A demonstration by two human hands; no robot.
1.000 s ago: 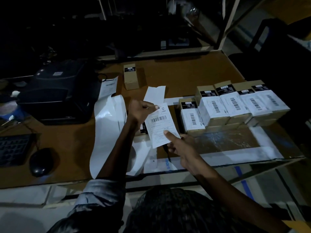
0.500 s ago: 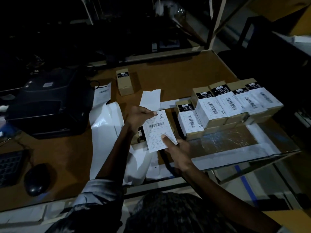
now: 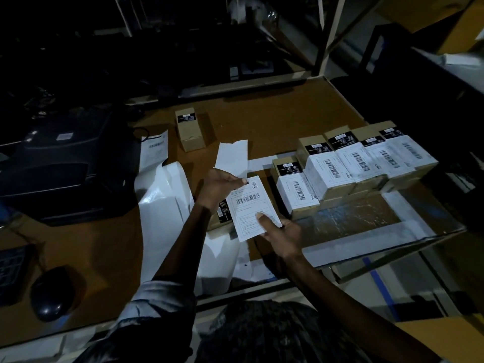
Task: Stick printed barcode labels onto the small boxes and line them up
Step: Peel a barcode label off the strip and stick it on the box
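Label [image 3: 252, 207] over box [image 3: 221, 214], left hand [image 3: 218, 186] pinching top corner, right hand [image 3: 281, 235] thumb pressing lower edge

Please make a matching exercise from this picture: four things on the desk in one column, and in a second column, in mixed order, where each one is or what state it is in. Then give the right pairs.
Things
1. label printer
2. computer mouse
3. lone unlabelled box
4. barcode label

Places or states
A. stands alone at the far middle of the desk
B. held between both hands over a box
C. near left corner of the desk
D. left side of the desk, a label hanging from its right side

Pairs: 1-D, 2-C, 3-A, 4-B
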